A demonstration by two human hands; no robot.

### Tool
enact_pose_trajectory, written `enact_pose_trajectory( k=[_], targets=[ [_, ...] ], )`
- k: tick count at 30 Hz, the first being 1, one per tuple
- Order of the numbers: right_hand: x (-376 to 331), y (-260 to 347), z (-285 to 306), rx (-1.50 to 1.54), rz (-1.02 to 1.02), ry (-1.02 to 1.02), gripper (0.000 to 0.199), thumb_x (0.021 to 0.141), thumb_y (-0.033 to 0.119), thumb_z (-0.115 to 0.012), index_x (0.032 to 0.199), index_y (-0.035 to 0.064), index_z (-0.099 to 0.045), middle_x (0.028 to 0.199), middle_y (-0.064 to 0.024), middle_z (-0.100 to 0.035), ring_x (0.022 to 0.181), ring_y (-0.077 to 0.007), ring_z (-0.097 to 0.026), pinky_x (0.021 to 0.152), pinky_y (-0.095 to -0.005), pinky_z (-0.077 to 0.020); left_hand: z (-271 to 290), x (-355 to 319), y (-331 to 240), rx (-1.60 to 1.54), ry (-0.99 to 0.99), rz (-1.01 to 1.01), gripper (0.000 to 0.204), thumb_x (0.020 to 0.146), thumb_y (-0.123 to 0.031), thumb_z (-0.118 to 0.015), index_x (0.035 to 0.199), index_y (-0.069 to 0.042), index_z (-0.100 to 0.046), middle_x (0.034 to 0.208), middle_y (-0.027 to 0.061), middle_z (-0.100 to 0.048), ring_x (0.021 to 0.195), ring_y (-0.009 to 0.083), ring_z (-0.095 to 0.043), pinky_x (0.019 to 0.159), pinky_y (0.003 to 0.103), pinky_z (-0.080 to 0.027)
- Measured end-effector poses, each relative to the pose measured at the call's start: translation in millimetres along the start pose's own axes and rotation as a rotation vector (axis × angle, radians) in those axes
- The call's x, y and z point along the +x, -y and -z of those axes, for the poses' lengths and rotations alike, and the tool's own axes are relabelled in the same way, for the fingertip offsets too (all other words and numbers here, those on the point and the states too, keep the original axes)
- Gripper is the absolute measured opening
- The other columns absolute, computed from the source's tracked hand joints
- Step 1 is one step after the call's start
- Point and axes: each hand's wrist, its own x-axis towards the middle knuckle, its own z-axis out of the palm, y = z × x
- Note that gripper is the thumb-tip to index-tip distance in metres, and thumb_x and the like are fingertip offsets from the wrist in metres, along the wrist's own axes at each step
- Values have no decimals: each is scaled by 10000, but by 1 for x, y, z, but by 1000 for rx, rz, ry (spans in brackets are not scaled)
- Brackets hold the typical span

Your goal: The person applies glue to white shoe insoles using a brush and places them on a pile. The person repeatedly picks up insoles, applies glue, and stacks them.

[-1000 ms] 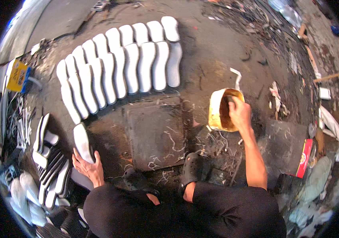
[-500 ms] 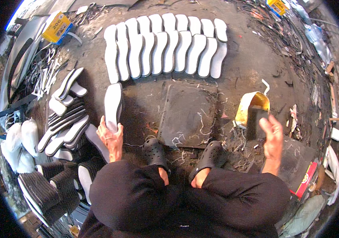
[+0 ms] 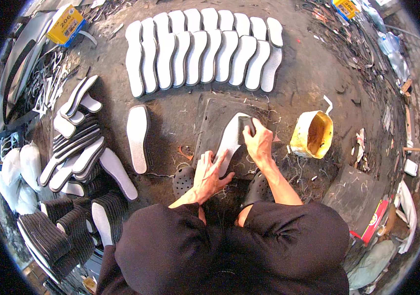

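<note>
A white-topped shoe insole (image 3: 230,136) lies slantwise on the dark square board (image 3: 209,118) between my feet. My left hand (image 3: 209,175) rests over its near end with fingers and thumb spread, pressing it down. In my right hand (image 3: 260,142) is a dark rectangular pad (image 3: 244,129), gripped by the fingers and set against the insole's upper right part. Left of the board, a small stack of insoles (image 3: 137,132) sits on the ground. A yellow container (image 3: 297,140) with brown residue inside stands to the right, a white strip sticking up behind it.
Two rows of white insoles (image 3: 205,54) lie beyond the board. Heaped insoles (image 3: 88,156) and dark stacks (image 3: 74,231) fill the left side. Another dark board (image 3: 355,189) and a red box (image 3: 374,222) are at right. Scraps litter the ground near a yellow-blue box (image 3: 65,25).
My left hand has moved right, from the stack to the board, where an insole now lies. My right hand has come left from the yellow container, bringing the dark pad onto the insole.
</note>
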Motion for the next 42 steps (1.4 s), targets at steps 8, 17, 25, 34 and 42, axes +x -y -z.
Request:
enact_pose_trajectory(
  k=[8,17,25,34,42],
  targets=[
    [59,-11,-2,-322,681,231,366,924,47,-648,1233,150,-815,1210,-126,-812,1173,-345,-712,1056,-491,-548,13,-4,-3,-12,119,19,1133,795,-241,-916,1772,-206,-343,1452,328,-470,1280,517,-539,1098,574,-497],
    [0,-34,32,-352,555,101,423,942,23,-616,1284,187,-805,1193,-103,-802,1109,-326,-740,962,-493,-578,19,-6,2,-135,122,44,1062,800,-198,-915,1740,-176,-420,1503,324,-471,1334,536,-569,1131,549,-525],
    [48,-37,33,-200,459,-16,357,1012,40,-641,1328,140,-771,1198,-187,-804,1117,-423,-758,948,-502,-611,10,21,-2,-166,55,-6,973,802,-202,-929,1675,-137,-504,1482,280,-498,1354,497,-566,1146,514,-517],
    [-124,-57,-6,-238,557,230,421,910,-8,-683,1281,163,-785,1147,-94,-802,1075,-329,-759,946,-457,-638,25,6,35,-279,127,-46,820,857,-30,-765,1639,-45,-522,1599,209,-552,1477,437,-517,1280,503,-428],
    [40,3,15,-181,326,-122,262,1053,154,-639,1268,74,-765,1136,-247,-796,1071,-462,-762,917,-560,-595,3,3,18,-160,-44,-29,837,874,-203,-923,1601,-43,-540,1520,231,-565,1378,433,-559,1206,490,-474]
  ],
)
